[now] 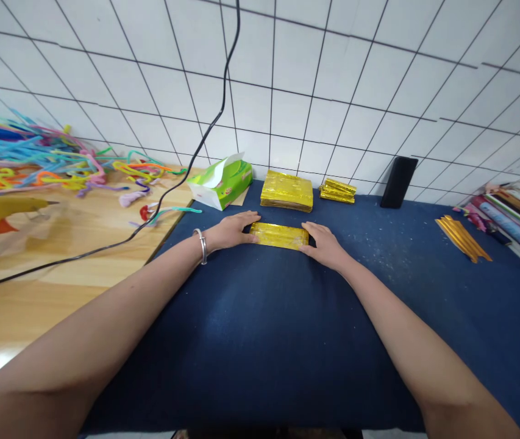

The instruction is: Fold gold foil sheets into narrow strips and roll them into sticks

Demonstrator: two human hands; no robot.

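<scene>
Head view: gold strip (280, 236) lying crosswise, long axis left-to-right.

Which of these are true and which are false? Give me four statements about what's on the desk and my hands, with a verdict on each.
1. The left hand and right hand both touch the shiny gold rectangular strip. True.
2. The silver metal bracelet is on the right wrist. False: the bracelet is on the left wrist.
3. The green cardboard box is left of the thick gold stack. True.
4. The yellow plastic glue gun is right of the hands. False: the glue gun is left of them.
</scene>
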